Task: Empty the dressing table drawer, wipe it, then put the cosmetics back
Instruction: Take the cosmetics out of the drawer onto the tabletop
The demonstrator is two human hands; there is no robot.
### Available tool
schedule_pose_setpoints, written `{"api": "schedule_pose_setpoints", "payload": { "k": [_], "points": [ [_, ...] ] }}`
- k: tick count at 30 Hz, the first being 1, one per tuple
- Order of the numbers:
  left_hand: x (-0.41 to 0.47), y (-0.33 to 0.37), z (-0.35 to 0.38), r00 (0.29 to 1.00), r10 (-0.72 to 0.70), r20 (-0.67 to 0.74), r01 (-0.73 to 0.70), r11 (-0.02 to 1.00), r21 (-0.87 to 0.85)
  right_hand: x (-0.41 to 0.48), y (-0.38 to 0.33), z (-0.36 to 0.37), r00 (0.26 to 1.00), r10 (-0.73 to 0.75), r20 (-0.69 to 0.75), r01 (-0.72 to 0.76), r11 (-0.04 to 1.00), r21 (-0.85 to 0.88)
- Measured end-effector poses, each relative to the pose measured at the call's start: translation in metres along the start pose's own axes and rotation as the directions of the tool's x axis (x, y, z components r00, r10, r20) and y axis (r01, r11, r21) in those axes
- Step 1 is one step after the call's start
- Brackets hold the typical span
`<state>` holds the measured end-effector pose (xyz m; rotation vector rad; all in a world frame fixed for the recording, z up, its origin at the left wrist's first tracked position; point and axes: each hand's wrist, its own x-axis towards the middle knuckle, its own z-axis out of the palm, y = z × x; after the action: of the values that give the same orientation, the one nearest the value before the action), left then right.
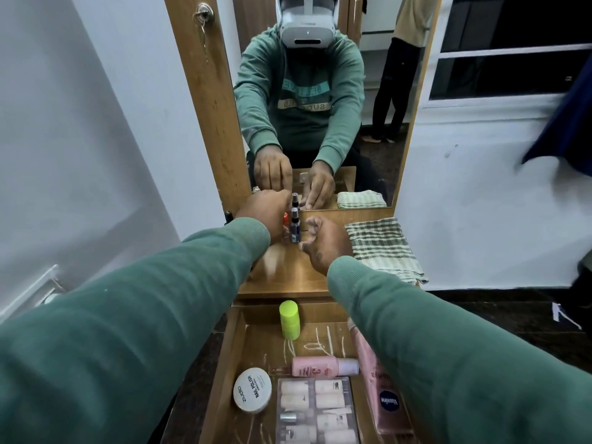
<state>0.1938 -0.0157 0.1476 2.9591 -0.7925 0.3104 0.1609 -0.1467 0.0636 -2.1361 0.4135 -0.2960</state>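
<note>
My left hand (pixel 266 216) reaches to the back of the wooden table top (pixel 288 274) by the mirror and grips a small orange bottle (pixel 284 219), mostly hidden by my fingers. A small dark blue spray bottle (pixel 294 227) stands upright right beside it. My right hand (pixel 323 241) hovers just right of the blue bottle, fingers loosely curled and holding nothing. Below, the open drawer (pixel 224 363) holds a lime green bottle (pixel 290 318), a pink bottle (pixel 323 366) on its side, a white round tin (pixel 252 392), a clear box (pixel 315 408) and a pink Vaseline tube (pixel 381 389).
A green-and-white checked cloth (pixel 384 248) lies on the right side of the table top. The mirror (pixel 320 91) rises directly behind the bottles and shows another person standing in the room. White walls flank the table on both sides.
</note>
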Motion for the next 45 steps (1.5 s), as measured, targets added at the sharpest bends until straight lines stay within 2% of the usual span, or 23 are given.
{"api": "schedule_pose_setpoints", "payload": {
  "k": [11, 15, 17, 21, 24, 26, 30, 34, 36, 42, 45],
  "points": [
    [-0.010, -0.002, -0.002, 0.999, -0.036, -0.022, 0.036, 0.999, -0.002, -0.033, -0.004, -0.024, 0.997, -0.069, -0.040, 0.066, 0.995, -0.076],
    [-0.028, 0.010, -0.007, 0.991, 0.032, -0.131, -0.028, 0.999, 0.035, -0.047, -0.003, -0.030, 0.988, -0.149, -0.049, 0.143, 0.984, -0.105],
    [-0.051, 0.022, -0.008, 0.979, 0.098, -0.177, -0.097, 0.995, 0.013, -0.059, -0.004, -0.034, 0.975, -0.224, -0.001, 0.222, 0.968, -0.120],
    [-0.105, 0.035, 0.002, 0.982, 0.177, -0.061, -0.180, 0.982, -0.051, -0.094, 0.000, -0.046, 0.904, -0.328, 0.274, 0.383, 0.905, -0.182],
    [-0.137, 0.029, 0.026, 0.984, 0.147, 0.101, -0.143, 0.988, -0.052, -0.120, 0.017, -0.049, 0.854, -0.249, 0.457, 0.396, 0.880, -0.261],
    [-0.154, 0.026, 0.045, 0.979, 0.107, 0.173, -0.099, 0.994, -0.052, -0.135, 0.029, -0.042, 0.843, -0.169, 0.510, 0.358, 0.884, -0.300],
    [-0.176, 0.024, 0.069, 0.968, 0.029, 0.249, -0.033, 0.999, 0.011, -0.160, 0.036, -0.021, 0.829, -0.181, 0.529, 0.428, 0.813, -0.394],
    [-0.179, 0.013, 0.073, 0.959, -0.088, 0.269, 0.093, 0.996, -0.009, -0.174, 0.038, 0.006, 0.753, -0.275, 0.598, 0.618, 0.608, -0.498],
    [-0.177, 0.010, 0.067, 0.948, -0.119, 0.297, 0.117, 0.993, 0.022, -0.174, 0.039, 0.019, 0.728, -0.301, 0.616, 0.661, 0.548, -0.512],
    [-0.165, 0.016, 0.062, 0.971, -0.114, 0.211, 0.129, 0.990, -0.057, -0.173, 0.033, 0.037, 0.779, -0.242, 0.578, 0.607, 0.522, -0.600],
    [-0.156, 0.018, 0.065, 0.976, -0.115, 0.183, 0.133, 0.987, -0.086, -0.174, 0.031, 0.041, 0.815, -0.193, 0.546, 0.553, 0.541, -0.634]
  ]
}}
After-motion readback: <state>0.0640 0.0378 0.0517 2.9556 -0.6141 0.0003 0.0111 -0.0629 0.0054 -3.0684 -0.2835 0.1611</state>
